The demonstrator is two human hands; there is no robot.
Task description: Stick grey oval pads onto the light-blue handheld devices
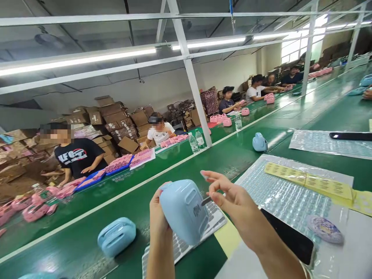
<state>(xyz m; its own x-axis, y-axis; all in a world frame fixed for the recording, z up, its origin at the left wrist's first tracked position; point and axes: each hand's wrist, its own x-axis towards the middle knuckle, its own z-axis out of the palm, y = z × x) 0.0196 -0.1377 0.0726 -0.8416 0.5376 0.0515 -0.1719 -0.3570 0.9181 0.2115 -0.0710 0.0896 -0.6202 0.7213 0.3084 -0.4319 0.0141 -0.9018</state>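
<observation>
Green conveyor belting runs the length of a long factory table (87,248) under strip lights, with other people seated along its far side among pink parts and cardboard boxes. At the near left a rounded pale blue plastic casing (116,235) lies on the belt, apart from the hands. The left hand (158,217) is wrapped around a second pale blue plastic casing (183,211), fingers closed on its left edge, holding it tilted above a white sheet of small grey stickers (186,242). The right hand (232,197) hovers just beside the casing's dark printed patch, thumb and forefinger pinched on what looks like 1 small grey sticker (205,200); the other fingers are spread. To place it well, the left hand should probably keep the casing steady and the sticker go down flat, pressed from 1 edge. Further right lie a bubbled clear sheet (285,197), a yellow label strip (308,181) and a black phone (290,236).
</observation>
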